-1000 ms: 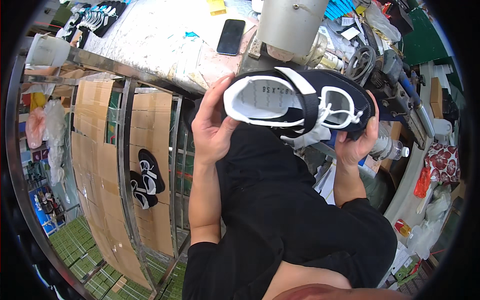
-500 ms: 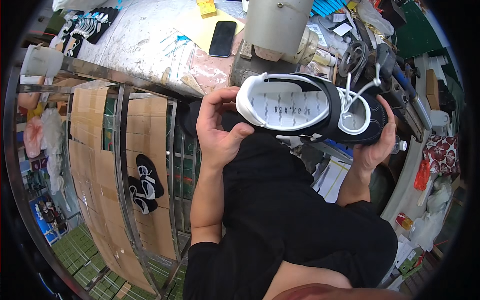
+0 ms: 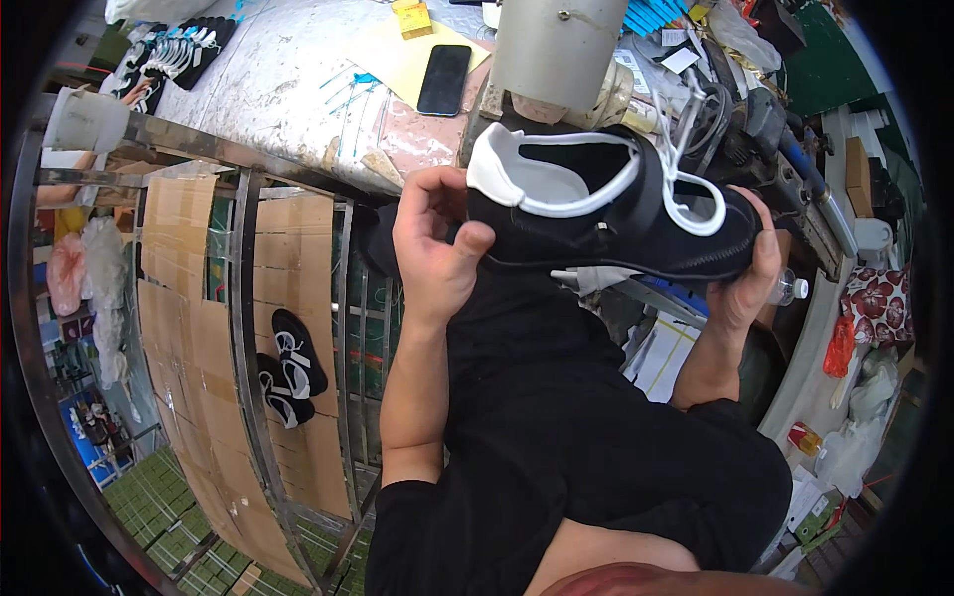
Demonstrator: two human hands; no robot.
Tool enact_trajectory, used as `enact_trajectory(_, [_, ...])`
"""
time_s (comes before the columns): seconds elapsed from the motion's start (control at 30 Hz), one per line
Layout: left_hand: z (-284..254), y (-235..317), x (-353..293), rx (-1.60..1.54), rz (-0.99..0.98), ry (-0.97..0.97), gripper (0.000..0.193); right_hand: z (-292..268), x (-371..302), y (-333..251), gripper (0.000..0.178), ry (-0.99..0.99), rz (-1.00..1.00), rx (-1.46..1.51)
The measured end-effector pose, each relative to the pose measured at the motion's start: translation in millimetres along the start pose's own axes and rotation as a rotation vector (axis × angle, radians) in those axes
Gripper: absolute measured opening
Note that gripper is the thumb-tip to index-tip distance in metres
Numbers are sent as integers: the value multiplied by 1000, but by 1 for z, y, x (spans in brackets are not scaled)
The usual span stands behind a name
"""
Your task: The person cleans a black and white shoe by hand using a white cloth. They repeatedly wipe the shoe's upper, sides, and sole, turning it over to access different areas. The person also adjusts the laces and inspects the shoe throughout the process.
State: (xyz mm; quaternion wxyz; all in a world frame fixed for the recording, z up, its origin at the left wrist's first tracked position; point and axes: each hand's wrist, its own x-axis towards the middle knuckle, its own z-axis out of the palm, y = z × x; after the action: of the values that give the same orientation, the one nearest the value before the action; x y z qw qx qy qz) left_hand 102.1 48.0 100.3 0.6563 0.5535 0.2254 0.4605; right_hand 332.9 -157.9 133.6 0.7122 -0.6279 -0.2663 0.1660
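A black shoe upper [image 3: 556, 236] with white collar trim and loose white laces [image 3: 680, 159] hangs between my two hands, its side turned toward me. At its heel, my left hand [image 3: 439, 238] grips with the thumb on the near side and curled fingers mostly behind it. My right hand [image 3: 750, 260] holds the toe end, fingers wrapped over the tip. Behind the shoe stands a grey machine arm [image 3: 553, 55], apart from it.
A dark phone [image 3: 444, 79] and yellow paper [image 3: 393, 60] lie on the worn worktable [image 3: 268, 70]. To the left, a metal rack with cardboard [image 3: 189, 348] bears a pair of black-and-white shoes [image 3: 294, 368]. A handwheel [image 3: 711, 114] and blue-handled tools crowd the right.
The shoe has rolled in my hands: its opening faced me before, and now its black side does. At the far left, another person's hand has come toward the shoes on the table.
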Motion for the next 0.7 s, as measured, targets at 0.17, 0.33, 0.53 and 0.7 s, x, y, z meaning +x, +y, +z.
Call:
enact_trajectory(0.17, [-1,-4,9,-75,-40,-7,57,8,-2,9,60,-45,140,-24])
enact_trajectory(0.33, [4,10,22,-69,-86,-59,43,8,-2,16,56,1,150,-14])
enact_trajectory(0.53, [-18,4,29,-60,-102,26,31,25,-4,18,57,-59,115,-69])
enact_trajectory(0.7, [-34,17,23,-1,-91,78,28,43,-6,20,52,-118,137,-32])
